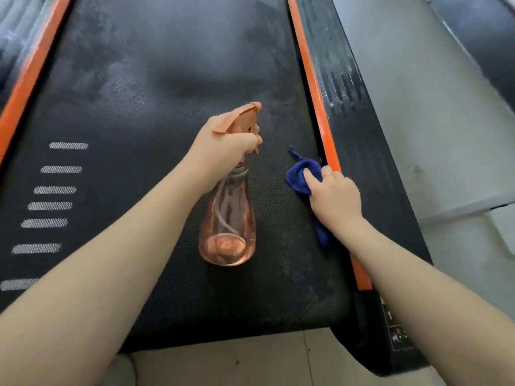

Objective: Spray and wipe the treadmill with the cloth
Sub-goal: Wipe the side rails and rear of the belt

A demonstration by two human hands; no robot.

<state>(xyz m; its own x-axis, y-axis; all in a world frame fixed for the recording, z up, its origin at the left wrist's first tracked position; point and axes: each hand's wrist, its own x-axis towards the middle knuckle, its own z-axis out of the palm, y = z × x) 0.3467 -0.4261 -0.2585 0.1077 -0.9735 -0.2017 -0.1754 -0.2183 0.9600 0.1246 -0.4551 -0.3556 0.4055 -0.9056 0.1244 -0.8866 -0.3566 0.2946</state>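
The treadmill's black belt [139,121] fills most of the view, dusty and streaked with pale patches. My left hand [223,151] grips the neck of a clear pink spray bottle [228,218] with an orange trigger head, held over the belt's middle, fingers curled round the trigger. My right hand [333,196] holds a bunched blue cloth [299,176] against the belt's right edge, beside the orange side strip [315,87]. Part of the cloth hangs out below my wrist.
Orange strips run along both sides of the belt, with black side rails [362,135] outside them. White dashed marks [53,190] line the belt's left part. Pale floor tiles [250,363] lie below the rear end, and a grey floor [432,107] to the right.
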